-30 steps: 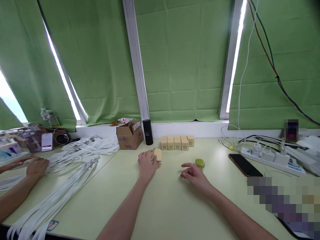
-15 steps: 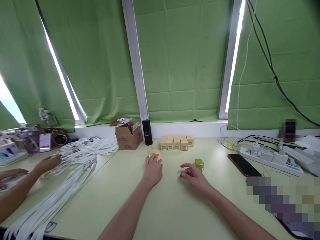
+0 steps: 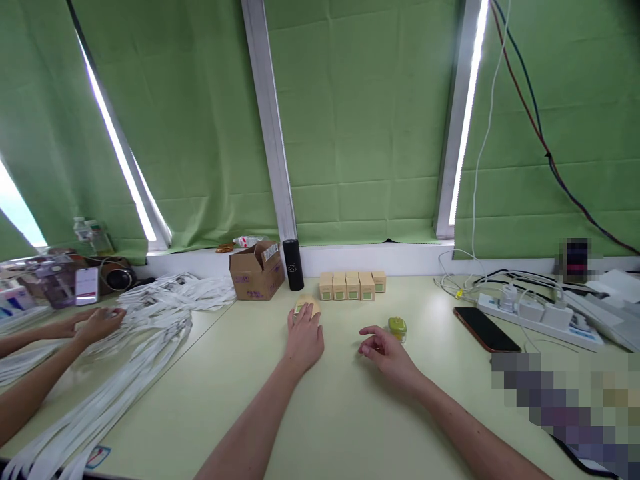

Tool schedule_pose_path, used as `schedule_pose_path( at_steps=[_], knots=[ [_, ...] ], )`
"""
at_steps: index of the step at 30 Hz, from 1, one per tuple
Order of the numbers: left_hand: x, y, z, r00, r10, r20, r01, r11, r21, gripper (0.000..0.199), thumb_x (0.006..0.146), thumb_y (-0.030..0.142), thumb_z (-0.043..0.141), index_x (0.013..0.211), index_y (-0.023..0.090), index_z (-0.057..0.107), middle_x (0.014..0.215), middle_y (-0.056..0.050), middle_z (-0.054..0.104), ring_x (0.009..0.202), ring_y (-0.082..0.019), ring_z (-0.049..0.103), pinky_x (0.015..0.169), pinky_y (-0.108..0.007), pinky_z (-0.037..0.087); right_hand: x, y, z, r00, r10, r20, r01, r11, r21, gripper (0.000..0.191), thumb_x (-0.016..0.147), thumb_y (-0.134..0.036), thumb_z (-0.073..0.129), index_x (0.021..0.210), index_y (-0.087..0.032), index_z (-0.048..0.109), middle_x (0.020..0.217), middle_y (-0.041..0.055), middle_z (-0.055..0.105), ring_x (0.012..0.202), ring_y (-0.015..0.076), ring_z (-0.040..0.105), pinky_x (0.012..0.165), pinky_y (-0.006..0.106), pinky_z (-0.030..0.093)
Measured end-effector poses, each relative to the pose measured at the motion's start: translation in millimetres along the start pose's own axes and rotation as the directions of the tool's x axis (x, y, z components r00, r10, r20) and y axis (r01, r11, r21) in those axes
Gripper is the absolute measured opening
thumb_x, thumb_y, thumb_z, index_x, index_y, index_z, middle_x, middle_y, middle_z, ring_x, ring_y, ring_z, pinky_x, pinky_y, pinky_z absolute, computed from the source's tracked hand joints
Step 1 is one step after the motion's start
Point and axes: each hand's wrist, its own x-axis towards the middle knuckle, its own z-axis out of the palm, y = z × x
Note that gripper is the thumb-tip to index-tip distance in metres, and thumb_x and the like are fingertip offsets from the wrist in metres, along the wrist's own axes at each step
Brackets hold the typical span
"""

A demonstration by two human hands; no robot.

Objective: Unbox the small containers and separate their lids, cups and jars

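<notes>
- Small tan box (image 3: 307,305), one, on the pale table (image 3: 350,413) under the fingers of the one left hand (image 3: 305,339); these are extended over it, but whether they grip cannot be told.
- Right hand (image 3: 387,353), one, its fingers loosely curled and parted, holding nothing.
- Yellow-green container (image 3: 397,327), one, just beside the right hand.
- Another person's two hands (image 3: 101,325), at the left, near many white straps (image 3: 165,340), too tangled to count; their grip is unclear.
- Dark phone (image 3: 487,329), one, lying flat at the right, near one white power strip (image 3: 540,326).
- Row of small tan boxes (image 3: 353,289), at least five visible: four in front, one set back at the right end.
- Brown carton (image 3: 256,275), one, open-topped, beside one upright black cylinder (image 3: 293,265).
</notes>
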Motion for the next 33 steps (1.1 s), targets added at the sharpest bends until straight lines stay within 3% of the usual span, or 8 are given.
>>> schedule_pose_path(
  at_steps=[6,9,12,16,21,24,27,33],
  knots=[
    [-6,16,-10.6,0.983,0.181,-0.038,-0.185,0.961,-0.207,0.041,0.098,0.022,0.048,0.138,0.024,0.058,0.152,-0.01,0.055,0.147,-0.027,0.041,0.124,-0.055,0.026,-1,-20,-12,0.956,-0.202,-0.213,0.177,0.976,-0.129,0.027,0.089,-0.041,0.063,0.111,-0.026,0.064,0.089,0.0051,0.069,0.088,0.0249,0.065,0.089,0.041,0.051],
    [-13,28,-11.8,0.958,0.275,0.078,-0.242,0.924,-0.295,0.05,0.099,0.028,0.051,0.149,0.029,0.047,0.158,-0.007,0.048,0.152,-0.026,0.035,0.125,-0.053,0.028,3,-23,-31,0.869,-0.295,-0.396,0.207,0.946,-0.251,0.033,0.086,-0.033,0.059,0.118,-0.026,0.059,0.096,0.0061,0.067,0.089,0.0255,0.061,0.085,0.04,0.049],
    [-18,38,-10.7,0.908,0.341,0.245,-0.251,0.908,-0.335,0.053,0.099,0.033,0.051,0.152,0.028,0.045,0.159,-0.009,0.047,0.152,-0.029,0.035,0.123,-0.053,0.032,10,-13,-52,0.816,-0.307,-0.489,0.123,0.92,-0.373,0.048,0.076,-0.023,0.056,0.124,-0.026,0.055,0.11,0.0081,0.064,0.105,0.028,0.06,0.092,0.042,0.046],
    [-18,40,-8.8,0.884,0.336,0.324,-0.227,0.916,-0.331,0.044,0.101,0.037,0.046,0.143,0.027,0.057,0.158,-0.011,0.048,0.148,-0.03,0.041,0.12,-0.052,0.035,21,16,-69,0.861,-0.191,-0.472,-0.04,0.899,-0.437,0.068,0.059,-0.015,0.056,0.127,-0.024,0.053,0.121,0.0105,0.063,0.117,0.0311,0.057,0.095,0.042,0.046],
    [-18,37,-5.3,0.9,0.318,0.298,-0.211,0.917,-0.339,0.042,0.099,0.037,0.051,0.139,0.027,0.061,0.155,-0.009,0.052,0.146,-0.029,0.044,0.12,-0.05,0.036,26,38,-72,0.911,-0.071,-0.405,-0.16,0.845,-0.51,0.064,0.059,-0.012,0.064,0.122,-0.026,0.059,0.103,0.0072,0.071,0.093,0.0293,0.065,0.089,0.043,0.045],
    [-17,35,-1.2,0.918,0.294,0.266,-0.179,0.906,-0.383,0.04,0.098,0.034,0.054,0.136,0.028,0.063,0.151,-0.007,0.056,0.146,-0.029,0.043,0.121,-0.05,0.037,27,40,-68,0.922,-0.064,-0.382,-0.131,0.876,-0.464,0.053,0.065,-0.019,0.071,0.117,-0.026,0.059,0.106,0.007,0.071,0.096,0.0284,0.065,0.09,0.043,0.047],
    [-12,37,1.0,0.957,0.22,0.189,-0.106,0.872,-0.477,0.04,0.097,0.03,0.054,0.136,0.027,0.062,0.143,-0.007,0.062,0.144,-0.027,0.045,0.118,-0.047,0.041,29,40,-60,0.951,-0.059,-0.303,-0.023,0.965,-0.26,0.047,0.07,-0.028,0.075,0.114,-0.024,0.059,0.112,0.0067,0.071,0.099,0.0258,0.067,0.088,0.041,0.051],
    [8,52,-5.9,0.986,0.041,0.159,0.081,0.724,-0.685,0.043,0.095,0.031,0.056,0.138,0.025,0.06,0.134,-0.011,0.064,0.129,-0.024,0.059,0.112,-0.042,0.046,40,39,-44,0.967,-0.071,-0.245,0.068,0.997,-0.021,0.048,0.074,-0.042,0.077,0.115,-0.023,0.061,0.109,0.0067,0.073,0.092,0.0237,0.07,0.08,0.037,0.057]
  ],
)
